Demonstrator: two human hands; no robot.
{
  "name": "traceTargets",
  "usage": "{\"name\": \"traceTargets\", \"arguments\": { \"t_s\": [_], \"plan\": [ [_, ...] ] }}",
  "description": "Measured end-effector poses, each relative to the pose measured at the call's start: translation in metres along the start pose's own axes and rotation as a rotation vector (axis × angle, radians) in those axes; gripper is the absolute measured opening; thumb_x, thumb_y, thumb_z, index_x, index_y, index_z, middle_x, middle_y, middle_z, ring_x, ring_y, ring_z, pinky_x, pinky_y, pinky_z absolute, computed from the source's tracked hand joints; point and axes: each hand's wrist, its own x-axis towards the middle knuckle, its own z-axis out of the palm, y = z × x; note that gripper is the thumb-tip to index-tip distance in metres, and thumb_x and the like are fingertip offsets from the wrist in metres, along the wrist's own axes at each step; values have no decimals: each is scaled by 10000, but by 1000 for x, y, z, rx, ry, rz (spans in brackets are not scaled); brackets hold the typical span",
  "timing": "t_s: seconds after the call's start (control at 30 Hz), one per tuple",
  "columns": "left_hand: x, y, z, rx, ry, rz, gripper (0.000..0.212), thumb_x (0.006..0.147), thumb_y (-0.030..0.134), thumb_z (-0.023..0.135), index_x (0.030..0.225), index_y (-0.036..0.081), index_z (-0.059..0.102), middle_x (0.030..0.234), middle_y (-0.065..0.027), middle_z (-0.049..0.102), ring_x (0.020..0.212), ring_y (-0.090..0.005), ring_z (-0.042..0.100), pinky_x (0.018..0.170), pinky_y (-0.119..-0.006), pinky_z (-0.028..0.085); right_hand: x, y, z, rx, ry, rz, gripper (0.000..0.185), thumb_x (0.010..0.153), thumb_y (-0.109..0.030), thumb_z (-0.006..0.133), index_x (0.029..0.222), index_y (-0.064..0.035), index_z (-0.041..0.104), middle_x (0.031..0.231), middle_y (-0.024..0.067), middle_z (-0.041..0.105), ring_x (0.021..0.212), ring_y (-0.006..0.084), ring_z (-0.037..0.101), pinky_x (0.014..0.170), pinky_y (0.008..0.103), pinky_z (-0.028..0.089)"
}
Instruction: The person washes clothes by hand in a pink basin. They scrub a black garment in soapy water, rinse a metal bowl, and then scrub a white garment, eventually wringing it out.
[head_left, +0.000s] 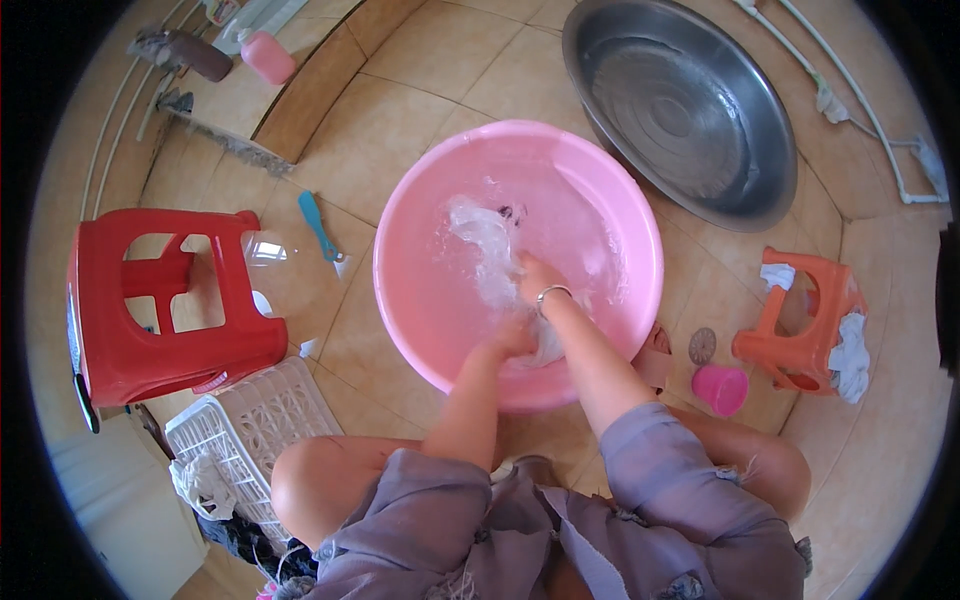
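A large round pink plastic basin (420, 180) with water in it stands on the tiled floor before me. A thin white, partly see-through cloth (480, 236) lies in the water, bunched and wet. My right hand (534, 277), with a bracelet at the wrist, is at the cloth near the basin's middle, its fingers partly hidden. My left hand (516, 335) is lower, at the cloth's near part, blurred and partly under the water. Whether either hand grips the cloth does not show plainly. A small dark patch (510, 214) is beside the cloth's far end.
A big grey metal tub (675, 112) touches or nearly touches the basin at the back right. At left are a red plastic stool (202, 360), a teal-handled tool (319, 225) and a white plastic basket (277, 405). At right are an orange stool (772, 315), a pink cup (720, 390) and a round drain cover (702, 346).
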Motion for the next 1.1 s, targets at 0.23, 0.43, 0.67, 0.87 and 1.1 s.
{"name": "traceTargets", "arguments": {
  "t_s": [0.23, 0.43, 0.67, 0.87, 1.1],
  "plan": [
    [12, 5, -42, -1211, 270, -443, 224, 690, 118, 532, 882, 7, 498, 757, -84, 515, 637, -213, 481, 503, -360, 407, 16, 58, -32, -1, 230, 348, 340, 679, -134, 457, 976, 16, 523, 1055, 206, 489, 992, 322, 464, 863, 344, 350],
    [-2, 5, -48, -1610, 403, -319, 239, 775, 122, 413, 978, 1, 446, 859, -119, 505, 730, -261, 536, 588, -419, 462, -10, -12, -44, -218, 86, -57, 530, 586, -147, 519, 1089, -9, 424, 1075, 219, 467, 989, 312, 467, 835, 346, 374],
    [2, -1, -55, -1965, 169, -133, 233, 838, 210, 370, 955, 37, 471, 878, -109, 536, 810, -234, 521, 729, -424, 422, -3, 10, -29, 54, -662, -79, 621, 579, -145, 537, 1154, 6, 359, 1106, 168, 456, 999, 230, 459, 824, 289, 370],
    [-21, 31, -99, -1726, -33, 138, 282, 856, 245, 373, 1078, 78, 419, 715, -95, 558, 598, -161, 507, 555, -279, 434, -31, 1, -42, 1244, -647, -281, 539, 641, -81, 567, 1148, -86, 382, 1065, 52, 459, 945, 156, 456, 793, 286, 362],
    [-87, 100, -175, -1218, 196, 370, 334, 818, 170, 463, 1145, 122, 413, 729, -112, 571, 368, -40, 337, 339, -156, 280, -23, 27, -81, 1632, 370, -99, 169, 656, -76, 560, 811, -126, 518, 756, 28, 534, 729, 153, 521, 679, 249, 403]
  ]
}}
